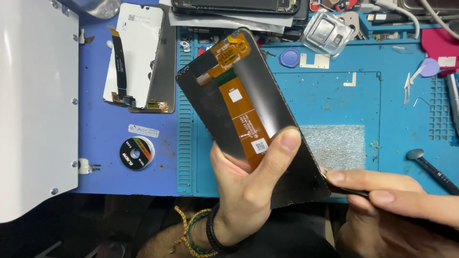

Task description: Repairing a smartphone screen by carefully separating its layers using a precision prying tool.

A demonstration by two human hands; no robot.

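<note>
A phone display panel [248, 114] is held back-side up above the blue repair mat [334, 95], its orange flex cable [239, 107] exposed. The left hand [248, 186] is closed around the panel's lower end, thumb pressed across the cable's foot. The right hand [387, 196] is clenched on a thin dark tool [351, 191], whose tip meets the panel's lower right edge. The step in hand is judged to be edge cleaning or scraping; a steady, shallow stroke is called for next. A second display panel [141, 57] is noted lying on the tabletop [105, 143], well apart.
</note>
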